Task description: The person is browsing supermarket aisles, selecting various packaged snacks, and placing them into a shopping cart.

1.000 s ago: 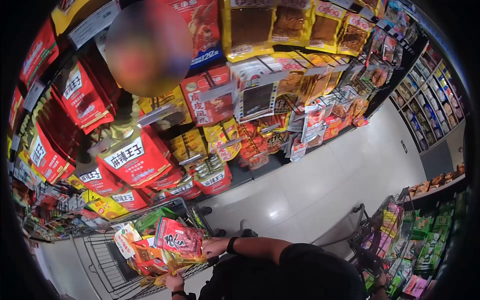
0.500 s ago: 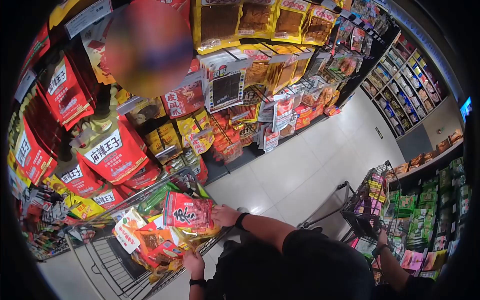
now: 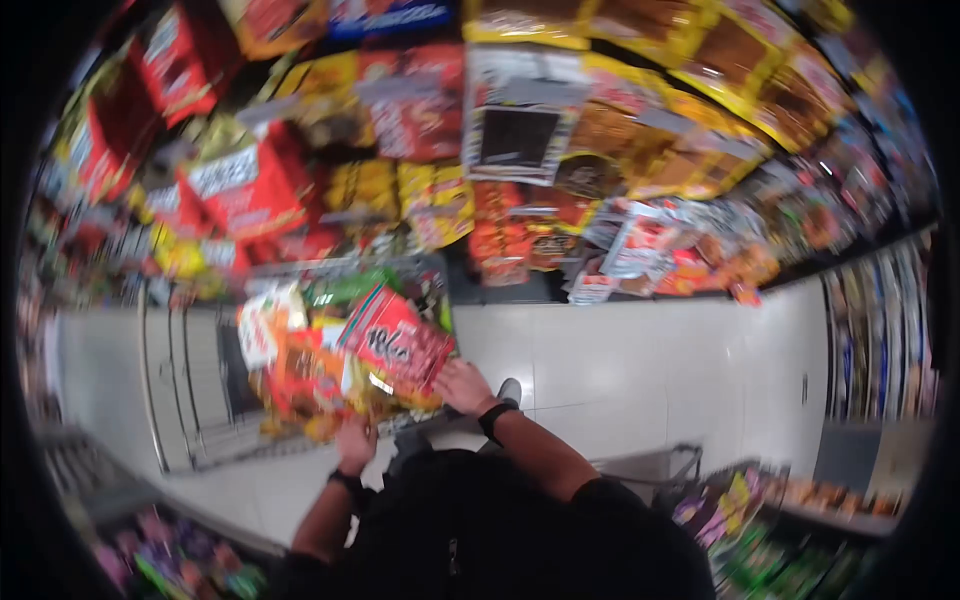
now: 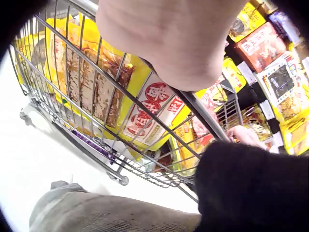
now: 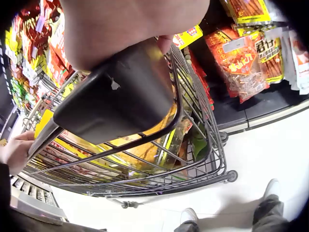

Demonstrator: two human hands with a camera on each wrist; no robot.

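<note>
On cart handle: hands, left and right, gripping.

wire shopping cart standing on pale tiled floor, heaped with red and yellow snack packets; display shelf alongside, stocked with bagged snacks.

Snack packets heap above the rim of the cart at its handle end (little room there). The cart's far end shows bare wire. Hanging bags crowd just beyond the cart, and open floor lies beside it.
</note>
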